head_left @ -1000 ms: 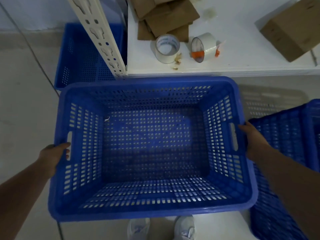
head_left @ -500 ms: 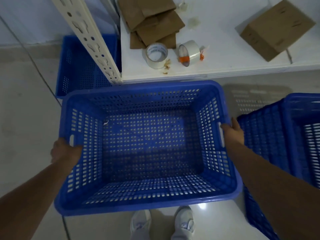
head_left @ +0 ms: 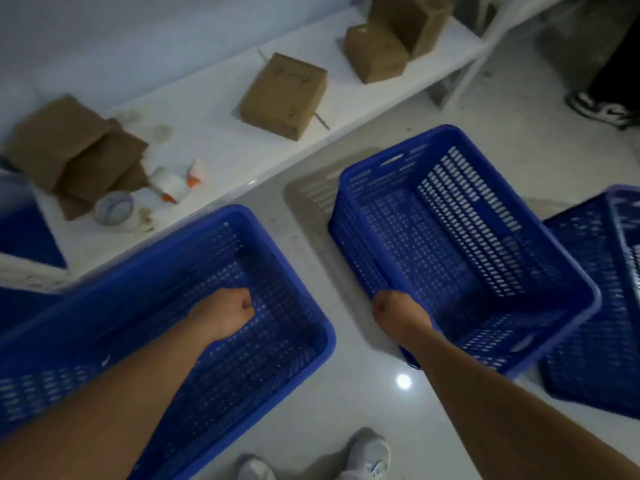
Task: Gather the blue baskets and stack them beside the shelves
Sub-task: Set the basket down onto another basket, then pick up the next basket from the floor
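Observation:
A blue basket [head_left: 294,244] sits on the floor at the lower left, against the low white shelf [head_left: 221,143]. My left hand [head_left: 225,315] is a closed fist above its inside and holds nothing. To the right stands a stack of nested blue baskets [head_left: 512,216]. My right hand [head_left: 394,311], also a fist, lies over the stack's near left rim; no grip on the rim shows. Another blue basket [head_left: 588,341] leans at the far right, and one more [head_left: 24,237] shows at the left edge by the shelf post.
Brown cardboard boxes [head_left: 287,95] and two tape rolls [head_left: 114,209] lie on the shelf. Flattened cardboard [head_left: 69,154] is piled at its left end. Another person's shoe [head_left: 602,110] stands at the upper right. My own shoes [head_left: 367,452] are at the bottom, on glossy floor.
Both hands have let go of the left basket's handles, and it now rests on the floor. My view has swung right, and my right hand has moved to the stack's rim.

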Available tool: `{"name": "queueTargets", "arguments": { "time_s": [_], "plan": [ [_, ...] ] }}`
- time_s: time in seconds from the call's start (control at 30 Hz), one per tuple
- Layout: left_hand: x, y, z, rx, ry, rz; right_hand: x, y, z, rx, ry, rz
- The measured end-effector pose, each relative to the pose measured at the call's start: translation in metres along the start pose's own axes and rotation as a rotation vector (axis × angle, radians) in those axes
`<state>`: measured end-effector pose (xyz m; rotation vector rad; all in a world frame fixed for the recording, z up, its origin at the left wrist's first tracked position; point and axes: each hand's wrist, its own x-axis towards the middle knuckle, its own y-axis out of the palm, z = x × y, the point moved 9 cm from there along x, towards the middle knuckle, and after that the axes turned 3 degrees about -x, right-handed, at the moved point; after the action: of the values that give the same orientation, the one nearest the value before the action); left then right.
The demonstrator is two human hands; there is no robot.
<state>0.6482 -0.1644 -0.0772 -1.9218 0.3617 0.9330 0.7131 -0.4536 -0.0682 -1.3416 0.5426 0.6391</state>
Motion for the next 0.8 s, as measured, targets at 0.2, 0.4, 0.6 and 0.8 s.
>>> {"name": "queueTargets", "arguments": {
  "time_s": [0.2,0.4,0.6,0.8],
  "plan": [
    [0.011,0.003,-0.146,0.110,0.131,0.039,-0.033,-0.021,-0.143,0.195,0.222,-0.016],
    [0.029,0.001,-0.264,0.281,0.213,0.035,-0.057,-0.033,-0.243,0.370,0.334,-0.008],
    [0.066,-0.016,-0.340,0.401,0.254,0.028,-0.061,-0.043,-0.319,0.536,0.398,-0.088],
    [0.124,-0.024,-0.365,0.481,0.219,0.038,-0.054,-0.011,-0.372,0.708,0.557,-0.110]
  ]
}}
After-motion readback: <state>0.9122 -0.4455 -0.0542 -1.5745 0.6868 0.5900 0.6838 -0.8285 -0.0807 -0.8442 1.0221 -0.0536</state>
